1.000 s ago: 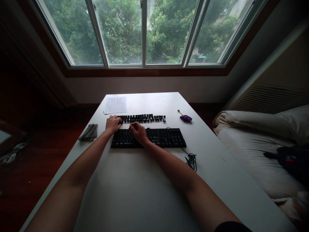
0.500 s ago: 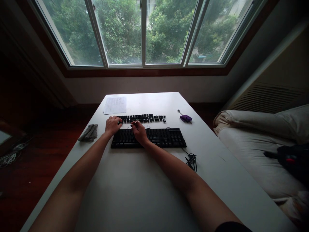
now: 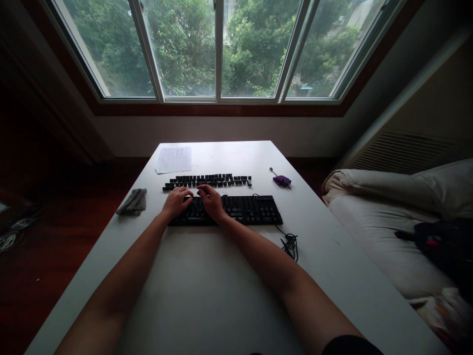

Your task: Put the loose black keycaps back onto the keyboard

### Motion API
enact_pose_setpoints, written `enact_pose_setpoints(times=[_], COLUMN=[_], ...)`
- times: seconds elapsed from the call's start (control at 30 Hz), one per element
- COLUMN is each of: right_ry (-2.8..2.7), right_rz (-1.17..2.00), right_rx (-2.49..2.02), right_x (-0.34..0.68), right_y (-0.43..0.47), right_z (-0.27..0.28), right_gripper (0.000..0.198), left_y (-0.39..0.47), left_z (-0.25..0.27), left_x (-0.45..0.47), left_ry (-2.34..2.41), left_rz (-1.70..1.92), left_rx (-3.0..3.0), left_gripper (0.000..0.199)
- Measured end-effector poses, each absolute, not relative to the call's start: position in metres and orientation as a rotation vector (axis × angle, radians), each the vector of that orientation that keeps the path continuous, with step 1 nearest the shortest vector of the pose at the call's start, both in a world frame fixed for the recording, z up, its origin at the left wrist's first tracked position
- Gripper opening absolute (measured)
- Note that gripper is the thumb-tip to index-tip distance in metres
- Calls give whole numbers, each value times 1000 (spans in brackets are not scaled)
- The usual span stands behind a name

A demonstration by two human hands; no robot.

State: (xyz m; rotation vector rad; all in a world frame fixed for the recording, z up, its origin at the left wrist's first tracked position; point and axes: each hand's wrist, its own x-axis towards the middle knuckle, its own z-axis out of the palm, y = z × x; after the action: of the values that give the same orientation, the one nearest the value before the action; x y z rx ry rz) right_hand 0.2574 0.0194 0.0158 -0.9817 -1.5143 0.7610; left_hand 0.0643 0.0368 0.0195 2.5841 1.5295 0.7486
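Observation:
A black keyboard (image 3: 253, 209) lies across the white table, its left part beneath both my hands. My left hand (image 3: 176, 203) is over the keyboard's upper left, fingers curled and drawn together; whatever is at their tips is too small to make out. Close beside it, my right hand (image 3: 212, 203) pinches a small dark tool with thin wires, which looks like a wire keycap puller (image 3: 194, 199). The fingertips of both hands almost meet there. Just beyond the keyboard, several loose black keycaps (image 3: 207, 180) stand in rough rows.
A grey cloth (image 3: 133, 201) lies left on the table (image 3: 229, 286). Printed paper (image 3: 173, 159) is at the far left. A purple object (image 3: 282, 181) with a thin brush-like stick sits at the right. The keyboard's bundled cable (image 3: 290, 245) lies near its right corner.
My left hand has come back from the left end of the keycap rows, where it held a dark keycap, toward my right hand over the keyboard. The right hand has barely moved.

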Motion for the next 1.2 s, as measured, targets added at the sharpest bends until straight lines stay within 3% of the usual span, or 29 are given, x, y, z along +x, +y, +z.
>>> enact_pose_setpoints(times=[0.53, 1.2], right_ry=[-1645, -1611], right_rz=[636, 742], right_rx=[-1002, -1016], right_x=[261, 263], right_y=[23, 22], right_z=[21, 20], right_gripper=[32, 24], left_y=[43, 35], left_z=[15, 25], left_x=[51, 43], left_ry=[1415, 1413], left_rz=[663, 539], left_rx=[2489, 2444], left_gripper=[27, 36])
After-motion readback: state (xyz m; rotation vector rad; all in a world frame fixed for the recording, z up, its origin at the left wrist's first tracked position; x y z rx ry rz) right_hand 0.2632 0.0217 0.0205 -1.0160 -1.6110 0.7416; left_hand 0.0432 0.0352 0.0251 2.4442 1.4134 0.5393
